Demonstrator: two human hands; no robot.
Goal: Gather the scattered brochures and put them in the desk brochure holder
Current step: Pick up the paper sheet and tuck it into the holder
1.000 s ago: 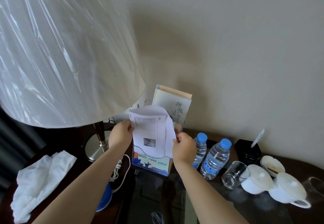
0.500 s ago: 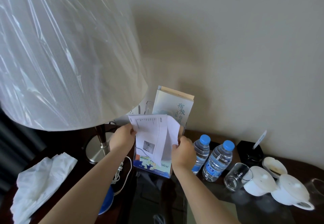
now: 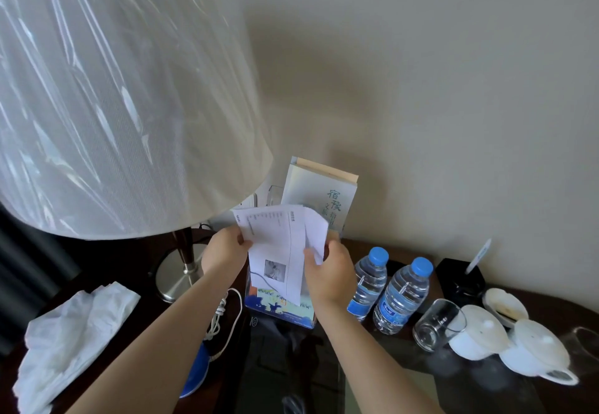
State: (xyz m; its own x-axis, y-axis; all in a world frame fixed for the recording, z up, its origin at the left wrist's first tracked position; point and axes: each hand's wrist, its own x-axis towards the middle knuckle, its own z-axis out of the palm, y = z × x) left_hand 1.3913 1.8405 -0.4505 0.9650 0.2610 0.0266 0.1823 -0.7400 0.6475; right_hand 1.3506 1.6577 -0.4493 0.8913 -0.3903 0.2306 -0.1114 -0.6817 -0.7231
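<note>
- White paper brochures [image 3: 278, 251], a few folded sheets bunched together, are held upright between both hands. Their lower corner looks to be down in the front pocket of the brochure holder [image 3: 282, 315], with most of the paper sticking out above it.
- left hand [image 3: 223, 251] comes in from the lower left with the forearm angled up. Its thumb and fingers pinch the left edge of the sheets, fairly high up.
- right hand [image 3: 327, 271] reaches up from bottom middle, back of the hand to the camera. Its fingers are curled round the right edge of the stack, so both hands have a grip on paper.
- holder is clear plastic with a blue-and-green printed card in front. It sits toward the back edge of the desk [image 3: 382, 368], just right of the lamp base [image 3: 176, 279].
- a pale book [image 3: 319, 193] stands in the holder's rear pocket behind the sheets, close to the wall.
- plastic-wrapped lamp shade [image 3: 113, 99] fills the upper left.
- crumpled white cloth [image 3: 71, 326] lies near the desk's left edge, and a white cord [image 3: 223, 313] sits just left of the holder.
- right of the holder are two blue-capped water bottles [image 3: 368, 284] side by side. Next comes a clear glass [image 3: 436, 326] right up against a white lidded cup [image 3: 479, 332], toward the right edge.
</note>
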